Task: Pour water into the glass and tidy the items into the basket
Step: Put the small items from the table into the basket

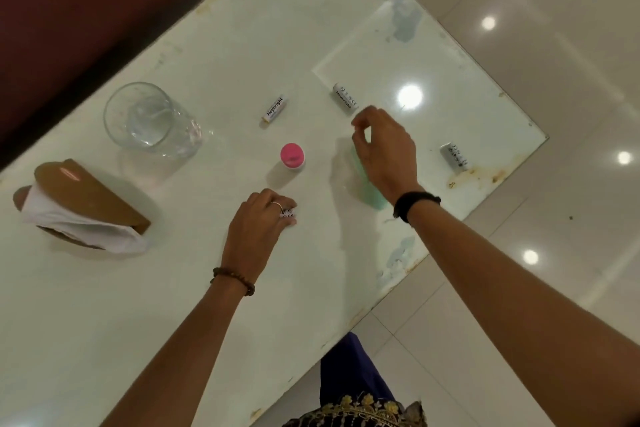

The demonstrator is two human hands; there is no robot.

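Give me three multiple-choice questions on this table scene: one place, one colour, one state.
1. Where in the picture does the glass stand relative to the small capped bottle?
A. left of it
B. right of it
C. stacked on it

2. What colour is the bottle's cap?
A. blue
B. pink
C. black

3. What is the left hand doing?
A. lifting the glass
B. resting in the lap
C. touching a battery on the table

Answers: 1 A, the glass stands apart at the left; 2 B, the round top is bright pink; 3 C, its fingertips cover a small labelled battery.
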